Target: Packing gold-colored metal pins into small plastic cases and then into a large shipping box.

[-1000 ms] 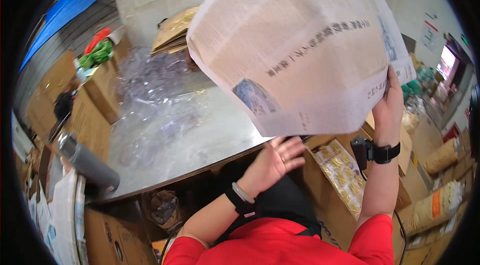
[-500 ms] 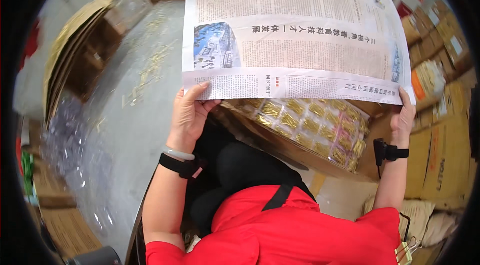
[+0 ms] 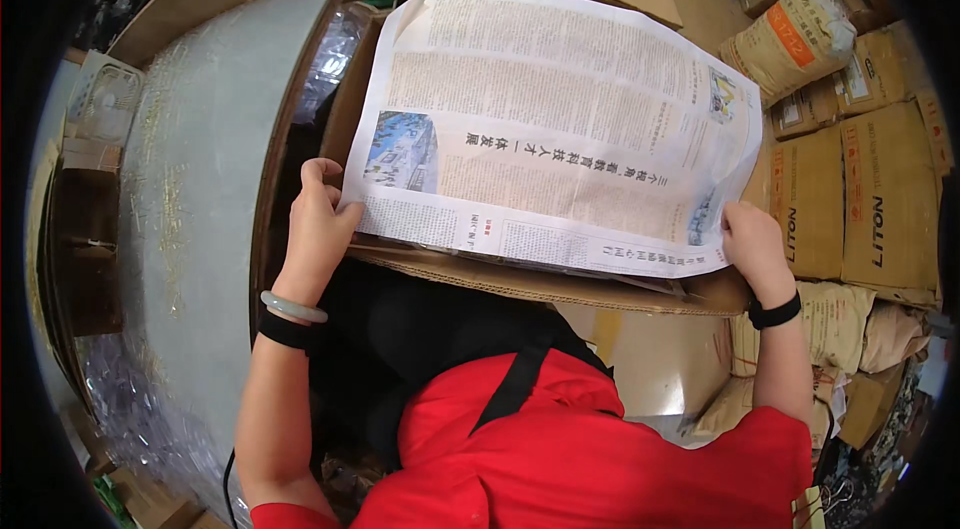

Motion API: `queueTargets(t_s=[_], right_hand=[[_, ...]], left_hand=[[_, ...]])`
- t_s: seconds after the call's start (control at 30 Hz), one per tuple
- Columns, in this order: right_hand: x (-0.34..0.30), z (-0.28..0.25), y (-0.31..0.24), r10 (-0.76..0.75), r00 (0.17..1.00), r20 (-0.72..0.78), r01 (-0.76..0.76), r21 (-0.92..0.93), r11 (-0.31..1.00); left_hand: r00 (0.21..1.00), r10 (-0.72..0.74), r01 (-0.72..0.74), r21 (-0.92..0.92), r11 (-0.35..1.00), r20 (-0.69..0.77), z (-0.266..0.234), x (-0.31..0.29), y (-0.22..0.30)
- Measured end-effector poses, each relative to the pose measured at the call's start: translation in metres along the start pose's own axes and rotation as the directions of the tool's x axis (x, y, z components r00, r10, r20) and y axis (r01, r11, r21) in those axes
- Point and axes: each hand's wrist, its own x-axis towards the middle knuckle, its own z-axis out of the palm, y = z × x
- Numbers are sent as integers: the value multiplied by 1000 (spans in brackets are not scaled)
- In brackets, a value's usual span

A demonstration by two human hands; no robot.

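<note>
In the head view, one newspaper sheet lies spread flat over the open top of one cardboard box, covering its contents. The left hand pinches the sheet's near left corner, thumb on top and fingers curled under the edge. The right hand grips the near right corner, fingers closed on the paper. Two wristbands, one pale green and one black, sit on the left wrist. A steel table stands to the left; stacked cartons and one tan sack sit to the right.
</note>
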Motion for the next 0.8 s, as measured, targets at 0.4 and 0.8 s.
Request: queueTargets(t_s=[0.4,0.8], right_hand=[[72,-30,-1,13,777,630,201,-267,943],[69,-15,4,-180,581,794,322,-21,946]], left_hand=[[849,223,-393,291,872,479,-25,58,22],[693,6,-425,402,811,721,-23,79,23]])
